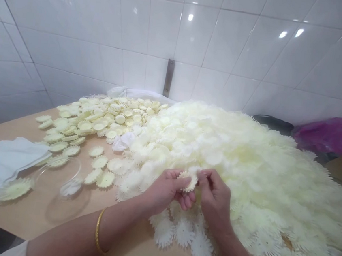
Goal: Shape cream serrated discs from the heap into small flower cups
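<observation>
My left hand (170, 189) grips a small cream artificial flower piece (189, 181) with a notched, petal-like rim, its thumb lying across the face. At the right edge of that piece, the thumb and forefinger of my right hand (216, 198) are pinched together; the exact spot they hold is partly hidden by the fingers. Behind both hands rises a large heap of pale yellow-white flower-shaped cutouts (235, 151). Several loose cutouts (183, 232) lie on the table just below my hands.
Thicker, layered flower pieces (98, 120) are piled on the table (134, 242) at left. Nearby sit a clear round dish (77, 171), a crumpled white scrap (123, 141) and a white cloth or sheet (5, 163). A purple bag (331, 134) stands at right, against a tiled wall (133, 22).
</observation>
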